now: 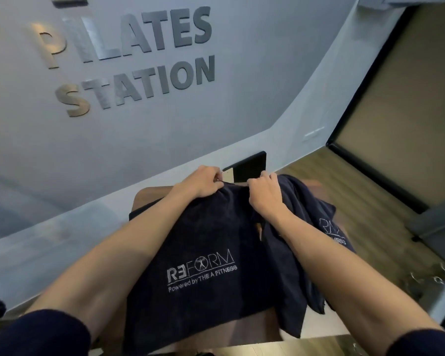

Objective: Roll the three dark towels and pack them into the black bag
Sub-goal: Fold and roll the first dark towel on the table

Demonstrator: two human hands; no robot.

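On a small wooden surface (152, 195) just below the camera lies a dark towel (206, 255), spread flat with its near end hanging over the front edge toward the person. White lettering on it reads "REFORM" with "Powered by THE A FITNESS" underneath. The left hand (203, 182) rests on the towel's far edge, its fingers (217, 177) curled shut and pinching the hem; the right hand (265, 192) sits just beside it on the same far edge, its fingers (257, 182) likewise closed on the cloth. The two hands are close together but not touching. Both forearms reach forward across the towel, and dark sleeves show at the bottom corners of the view. To the right, partly under the right wrist, a second dark towel (306, 227) lies crumpled, draped over the right side of the surface; part of the same white lettering shows on its hanging fold. Whether a third towel lies within that heap cannot be told. Beyond the hands, a black upright panel (251, 167) stands against the wall. The grey wall (165, 129) behind carries raised metal letters (136, 60) reading "PILATES STATION". Wood-look flooring (344, 181) runs off to the right, bordered by a dark-framed panel (401, 119).
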